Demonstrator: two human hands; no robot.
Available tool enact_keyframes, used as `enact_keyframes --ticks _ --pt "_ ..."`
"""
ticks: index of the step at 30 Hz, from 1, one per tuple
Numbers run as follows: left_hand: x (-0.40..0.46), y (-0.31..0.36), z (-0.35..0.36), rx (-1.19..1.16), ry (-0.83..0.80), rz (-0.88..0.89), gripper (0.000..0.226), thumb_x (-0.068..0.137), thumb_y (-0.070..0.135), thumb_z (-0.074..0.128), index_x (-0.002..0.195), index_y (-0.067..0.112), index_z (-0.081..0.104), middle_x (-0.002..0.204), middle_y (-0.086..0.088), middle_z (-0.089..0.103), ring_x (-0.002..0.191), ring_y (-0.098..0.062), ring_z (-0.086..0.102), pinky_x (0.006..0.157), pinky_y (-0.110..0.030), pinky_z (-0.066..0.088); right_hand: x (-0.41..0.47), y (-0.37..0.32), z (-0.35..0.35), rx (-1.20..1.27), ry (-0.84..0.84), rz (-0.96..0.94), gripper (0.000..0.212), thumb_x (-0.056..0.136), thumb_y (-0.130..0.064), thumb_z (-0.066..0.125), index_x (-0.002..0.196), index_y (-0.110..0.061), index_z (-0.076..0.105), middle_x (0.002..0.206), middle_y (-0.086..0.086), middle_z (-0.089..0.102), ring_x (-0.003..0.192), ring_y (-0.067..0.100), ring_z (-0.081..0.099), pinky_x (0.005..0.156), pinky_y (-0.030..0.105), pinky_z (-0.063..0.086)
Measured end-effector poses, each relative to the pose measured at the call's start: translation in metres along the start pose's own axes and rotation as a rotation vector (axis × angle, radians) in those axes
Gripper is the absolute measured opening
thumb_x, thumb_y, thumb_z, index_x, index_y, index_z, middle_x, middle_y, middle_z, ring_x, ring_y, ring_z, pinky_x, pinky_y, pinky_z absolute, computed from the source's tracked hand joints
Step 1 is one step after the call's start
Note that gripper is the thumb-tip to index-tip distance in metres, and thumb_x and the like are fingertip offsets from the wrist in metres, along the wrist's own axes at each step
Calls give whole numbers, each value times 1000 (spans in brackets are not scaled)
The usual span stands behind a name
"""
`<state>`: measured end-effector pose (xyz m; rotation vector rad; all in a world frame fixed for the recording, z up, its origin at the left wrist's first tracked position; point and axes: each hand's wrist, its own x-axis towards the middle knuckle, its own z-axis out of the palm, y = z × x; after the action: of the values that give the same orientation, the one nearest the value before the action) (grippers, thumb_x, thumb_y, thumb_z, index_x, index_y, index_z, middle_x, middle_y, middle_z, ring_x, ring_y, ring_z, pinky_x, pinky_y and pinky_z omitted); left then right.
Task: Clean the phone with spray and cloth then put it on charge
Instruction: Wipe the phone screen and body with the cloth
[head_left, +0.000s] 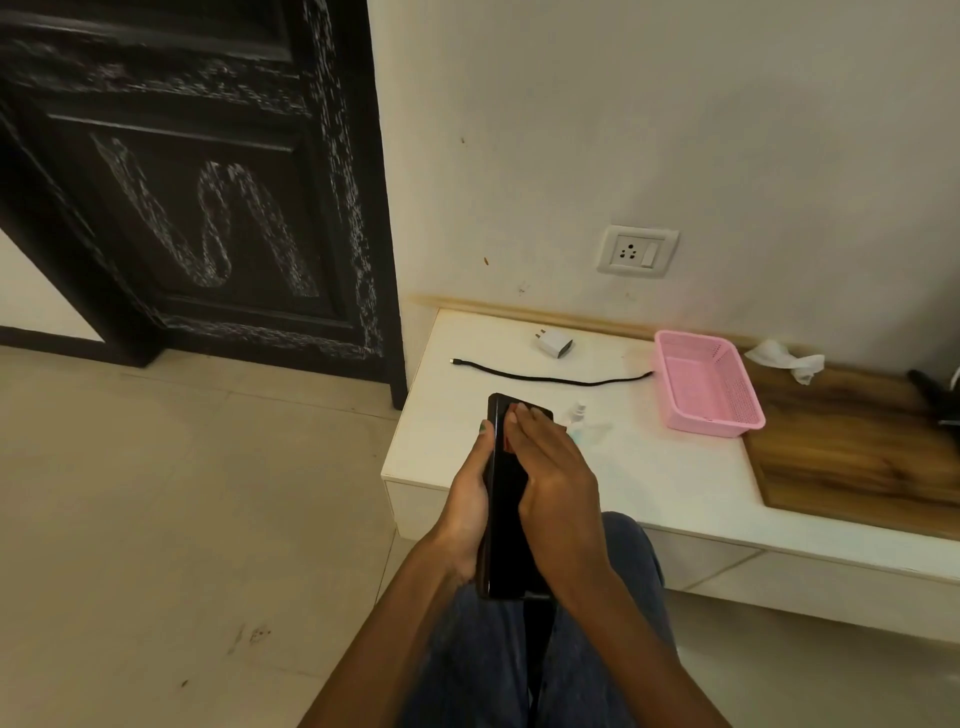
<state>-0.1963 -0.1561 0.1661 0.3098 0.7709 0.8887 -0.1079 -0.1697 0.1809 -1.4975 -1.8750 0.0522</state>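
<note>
The right hand (556, 488) hides most of the phone's (506, 545) face.

A plain off-white plastered wall (675, 130) fills the upper right and carries some small dark marks. On it sits a white rectangular electric socket plate (637, 251) with three pin holes and a switch. To the left stands a black panelled wooden door (197, 208), its surface rubbed with whitish scratches (they look like chalk). The floor is of large pale beige tiles (156, 493) with thin joints and a few small stains. Against the wall runs a low white glossy ledge (649, 467), and part of its top on the right is covered by a brown wood-grain panel (857, 452). The light is soft and warm.
</note>
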Motion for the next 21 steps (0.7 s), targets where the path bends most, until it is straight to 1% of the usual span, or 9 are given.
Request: enact_keyframes --ticks 2,4,6,7,9,11,14,17,21 --pt "-1 -1 0 -20 -19 -5 54 89 60 45 102 18 76 107 -11 73 97 -23 70 72 -29 58 -1 2 -3 -35 13 -28 40 74 5 61 113 4 64 116 18 65 111 32 60 97 48 43" --pt "0 -2 0 -21 -34 2 53 87 61 45 97 19 78 100 -11 75 90 -22 72 66 -28 58 1 7 -7 -67 42 -45 40 72 -2 57 112 2 65 113 16 67 107 30 63 94 44 47" --pt "1 -2 1 13 -16 23 54 87 62 44 98 21 77 100 -12 75 90 -22 72 66 -28 58 2 13 -10 -79 69 -27 41 71 2 57 111 2 66 111 16 68 104 31 64 92 42 47" --pt "2 -2 0 30 -5 33 56 88 63 42 100 22 77 101 -12 74 91 -22 72 67 -28 58 2 17 -11 -83 77 -9 42 70 8 57 111 2 66 111 17 68 104 31 64 93 41 46" --pt "2 -2 -1 51 0 40 58 88 66 38 99 24 77 101 -11 74 91 -22 72 66 -28 58 2 26 -12 -70 66 32 52 65 23 60 112 2 65 112 17 67 104 33 63 93 40 44" --pt "2 -1 -4 58 -9 43 59 88 68 36 94 27 78 97 -10 75 87 -22 73 63 -27 57 1 29 -13 -50 47 42 58 60 29 64 112 3 64 113 18 66 104 34 63 93 40 44" --pt "1 0 -7 48 -39 83 58 88 65 35 88 27 79 92 -8 76 81 -20 73 60 -26 57 3 27 -13 -50 48 -1 56 59 28 67 109 4 65 110 19 67 102 34 64 92 42 44" --pt "1 2 -7 31 -40 113 55 83 63 40 84 26 80 90 -7 76 79 -19 73 59 -24 57 0 25 -14 -53 44 -52 53 59 26 69 107 4 67 108 18 68 100 32 65 91 43 46" --pt "2 7 -12 -5 -22 63 63 85 67 40 89 18 80 95 -11 76 82 -22 73 61 -27 58 -10 20 -14 -62 3 -82 51 59 21 74 107 3 68 108 14 69 100 27 65 91 37 50"
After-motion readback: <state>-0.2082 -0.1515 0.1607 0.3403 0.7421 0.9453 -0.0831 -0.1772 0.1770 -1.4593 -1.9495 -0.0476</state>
